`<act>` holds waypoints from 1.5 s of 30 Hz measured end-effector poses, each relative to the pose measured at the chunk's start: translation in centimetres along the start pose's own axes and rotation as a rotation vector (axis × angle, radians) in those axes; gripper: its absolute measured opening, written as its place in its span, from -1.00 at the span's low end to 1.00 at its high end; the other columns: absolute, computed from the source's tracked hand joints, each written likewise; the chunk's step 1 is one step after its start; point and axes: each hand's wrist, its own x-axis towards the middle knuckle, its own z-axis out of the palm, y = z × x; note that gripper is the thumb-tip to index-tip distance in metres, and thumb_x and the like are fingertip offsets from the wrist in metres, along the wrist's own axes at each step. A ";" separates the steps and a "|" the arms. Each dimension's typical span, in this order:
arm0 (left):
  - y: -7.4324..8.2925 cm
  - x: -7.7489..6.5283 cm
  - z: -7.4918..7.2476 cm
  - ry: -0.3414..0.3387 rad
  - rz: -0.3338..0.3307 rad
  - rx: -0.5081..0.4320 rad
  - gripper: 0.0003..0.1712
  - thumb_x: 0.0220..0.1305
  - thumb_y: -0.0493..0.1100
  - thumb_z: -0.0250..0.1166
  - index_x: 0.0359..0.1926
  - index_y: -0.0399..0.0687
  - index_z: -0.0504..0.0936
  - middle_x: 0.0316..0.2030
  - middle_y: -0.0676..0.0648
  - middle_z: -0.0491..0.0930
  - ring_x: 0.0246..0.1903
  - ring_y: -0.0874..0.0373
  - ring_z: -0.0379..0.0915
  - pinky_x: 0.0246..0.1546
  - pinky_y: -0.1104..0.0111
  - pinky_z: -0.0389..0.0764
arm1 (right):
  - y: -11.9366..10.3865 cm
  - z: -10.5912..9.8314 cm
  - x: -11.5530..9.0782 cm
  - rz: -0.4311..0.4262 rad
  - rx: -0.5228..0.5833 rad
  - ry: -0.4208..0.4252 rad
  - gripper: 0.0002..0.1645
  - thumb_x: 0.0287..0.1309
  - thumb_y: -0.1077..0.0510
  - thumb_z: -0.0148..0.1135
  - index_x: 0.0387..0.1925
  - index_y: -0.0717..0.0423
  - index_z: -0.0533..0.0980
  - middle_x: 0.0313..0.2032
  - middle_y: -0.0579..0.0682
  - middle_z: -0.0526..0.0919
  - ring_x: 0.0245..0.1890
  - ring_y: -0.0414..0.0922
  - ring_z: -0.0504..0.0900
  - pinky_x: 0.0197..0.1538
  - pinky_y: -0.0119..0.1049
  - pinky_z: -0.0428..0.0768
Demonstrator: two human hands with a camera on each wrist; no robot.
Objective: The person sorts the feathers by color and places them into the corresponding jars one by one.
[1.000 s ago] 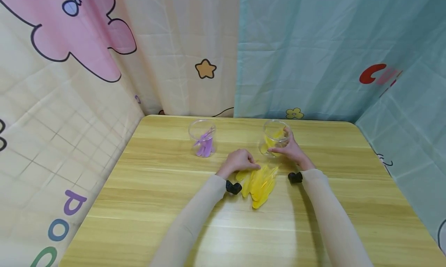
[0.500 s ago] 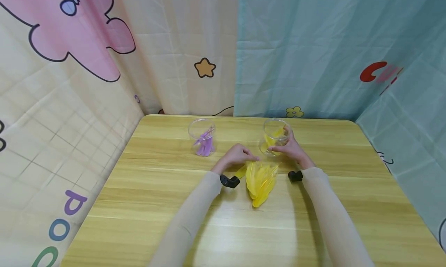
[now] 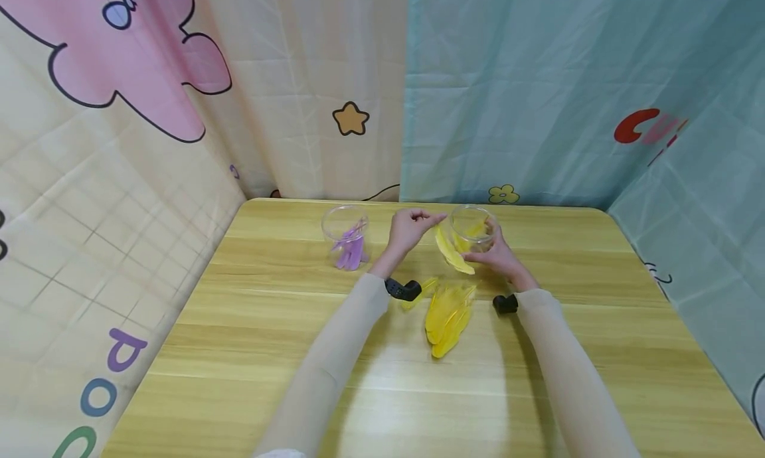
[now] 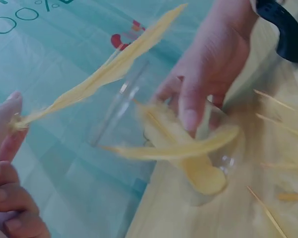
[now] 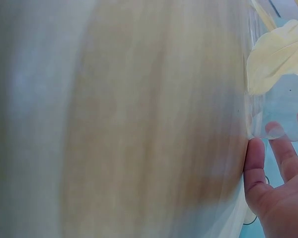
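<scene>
My left hand (image 3: 409, 228) pinches a yellow feather (image 3: 452, 252) by its quill end, beside the rim of a clear cup. In the left wrist view this feather (image 4: 109, 77) slants upward from the fingertips. My right hand (image 3: 503, 257) grips the clear cup (image 3: 469, 211) around its side, thumb toward me and fingers behind. Inside the cup are yellow feathers (image 4: 203, 173). In the right wrist view, the right hand's fingers (image 5: 257, 163) lie along the cup's wall. A pile of yellow feathers (image 3: 447, 320) lies on the table before the cup, with another feather (image 3: 415, 297) at its left.
A second clear cup (image 3: 335, 227) stands at the left with purple feathers (image 3: 351, 252) in it. Beneath everything is a wooden table (image 3: 251, 352), its back edge close behind the cups. Printed curtains (image 3: 508, 99) hang behind and at both sides.
My left hand has gone from the pile up to the cup's left side, carrying one yellow feather. The pile is narrower. My right hand has stayed on the cup.
</scene>
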 end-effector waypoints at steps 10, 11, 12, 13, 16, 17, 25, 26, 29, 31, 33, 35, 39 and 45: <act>1.9 2.5 1.5 0.377 0.163 -0.058 -0.62 0.05 0.19 0.40 -0.45 -0.03 0.75 -0.82 0.07 0.19 -0.80 0.21 0.03 -0.73 0.41 0.09 | 1.3 0.0 0.3 0.014 -0.002 0.013 0.41 -0.11 0.16 0.52 0.43 0.09 -0.38 0.41 0.26 -0.20 0.35 0.19 -0.02 0.35 0.07 -0.06; 1.8 2.7 1.7 0.402 0.177 -0.035 -0.61 0.05 0.21 0.39 -0.45 -0.01 0.75 -0.81 0.07 0.19 -0.80 0.22 0.02 -0.74 0.41 0.06 | 0.9 0.1 0.1 0.015 0.008 0.009 0.40 -0.10 0.19 0.51 0.43 0.11 -0.37 0.40 0.27 -0.18 0.34 0.19 -0.01 0.35 0.07 -0.06; 1.8 2.8 2.0 0.422 0.190 -0.012 -0.61 0.05 0.23 0.38 -0.45 0.01 0.75 -0.81 0.08 0.20 -0.80 0.23 0.03 -0.74 0.42 0.06 | 0.5 0.1 0.0 0.018 0.015 0.007 0.39 -0.09 0.20 0.50 0.42 0.13 -0.37 0.39 0.28 -0.17 0.33 0.19 0.00 0.35 0.07 -0.07; 1.8 2.8 2.2 0.436 0.212 0.013 -0.61 0.06 0.23 0.38 -0.44 0.02 0.75 -0.79 0.08 0.21 -0.79 0.23 0.04 -0.74 0.42 0.05 | 0.1 0.2 -0.2 0.020 0.016 0.003 0.38 -0.08 0.21 0.50 0.42 0.14 -0.37 0.39 0.29 -0.17 0.33 0.20 -0.01 0.35 0.08 -0.08; 1.5 2.6 2.9 0.444 0.297 0.112 -0.64 0.07 0.22 0.37 -0.45 0.04 0.74 -0.75 0.09 0.25 -0.75 0.25 0.10 -0.73 0.43 0.09 | -0.8 0.3 -0.6 0.025 0.001 0.004 0.36 -0.07 0.23 0.48 0.41 0.18 -0.37 0.39 0.32 -0.19 0.33 0.23 -0.03 0.34 0.12 -0.10; 1.4 2.5 3.1 0.438 0.326 0.150 -0.66 0.07 0.20 0.37 -0.46 0.05 0.75 -0.73 0.10 0.26 -0.74 0.26 0.12 -0.72 0.43 0.11 | -0.9 0.4 -0.7 0.025 -0.009 0.003 0.36 -0.06 0.21 0.48 0.41 0.18 -0.39 0.39 0.33 -0.21 0.33 0.25 -0.05 0.34 0.15 -0.10; 0.0 1.5 3.9 0.265 0.416 0.332 -0.68 0.05 0.19 0.39 -0.29 0.12 0.76 -0.73 0.12 0.20 -0.75 0.26 0.04 -0.73 0.46 0.05 | 1.7 0.0 0.3 0.025 -0.053 0.028 0.40 -0.09 0.07 0.52 0.43 0.06 -0.36 0.40 0.27 -0.20 0.32 0.20 0.01 0.33 0.11 -0.02; -0.2 1.3 3.8 0.250 0.411 0.333 -0.66 0.05 0.19 0.39 -0.26 0.11 0.76 -0.73 0.12 0.20 -0.76 0.25 0.03 -0.73 0.46 0.05 | 1.9 0.0 0.4 0.022 -0.065 0.033 0.41 -0.09 0.06 0.51 0.44 0.05 -0.37 0.40 0.28 -0.21 0.33 0.22 0.00 0.33 0.13 -0.02; -0.7 1.1 3.2 0.226 0.366 0.306 -0.62 0.06 0.19 0.39 -0.22 0.07 0.76 -0.76 0.09 0.20 -0.78 0.23 0.03 -0.75 0.44 0.05 | 1.9 0.0 0.5 0.013 -0.083 0.046 0.40 -0.10 0.05 0.52 0.44 0.04 -0.36 0.40 0.30 -0.21 0.33 0.24 -0.02 0.32 0.17 -0.02; -1.2 0.8 2.6 0.203 0.309 0.301 -0.62 0.07 0.20 0.37 -0.22 0.07 0.76 -0.79 0.08 0.19 -0.80 0.21 0.01 -0.77 0.43 0.03 | 1.7 0.0 0.5 0.006 -0.072 0.048 0.39 -0.10 0.07 0.52 0.44 0.04 -0.34 0.39 0.31 -0.19 0.32 0.24 0.00 0.32 0.15 -0.02; -1.9 0.5 2.0 0.165 0.243 0.323 -0.62 0.10 0.23 0.34 -0.24 0.09 0.76 -0.80 0.07 0.19 -0.81 0.22 0.00 -0.78 0.43 0.01 | 0.7 0.1 0.2 0.006 -0.054 0.045 0.36 -0.10 0.12 0.52 0.43 0.09 -0.32 0.38 0.34 -0.17 0.32 0.25 0.01 0.33 0.13 -0.02; -2.7 0.2 1.4 0.110 0.177 0.371 -0.63 0.12 0.24 0.31 -0.26 0.12 0.76 -0.81 0.08 0.19 -0.81 0.23 0.00 -0.79 0.44 0.00 | 0.6 0.1 0.2 0.005 -0.049 0.042 0.36 -0.11 0.13 0.52 0.43 0.09 -0.31 0.37 0.34 -0.17 0.31 0.24 0.02 0.33 0.11 -0.02; -3.8 -0.7 0.5 -0.041 0.055 0.481 -0.64 0.14 0.27 0.28 -0.29 0.16 0.75 -0.76 0.08 0.29 -0.77 0.25 0.09 -0.77 0.44 0.08 | 1.1 -0.1 0.5 0.000 -0.059 0.042 0.39 -0.13 0.12 0.54 0.43 0.10 -0.32 0.38 0.34 -0.18 0.32 0.25 0.00 0.33 0.11 -0.02; -4.4 -1.8 0.3 -0.305 -0.080 0.580 -0.67 0.09 0.27 0.33 -0.35 0.20 0.75 -0.39 0.17 0.61 -0.46 0.27 0.43 -0.47 0.40 0.42 | 1.8 0.0 0.8 -0.027 -0.048 0.046 0.38 -0.13 0.13 0.54 0.42 0.12 -0.31 0.37 0.34 -0.17 0.32 0.24 0.00 0.33 0.10 -0.02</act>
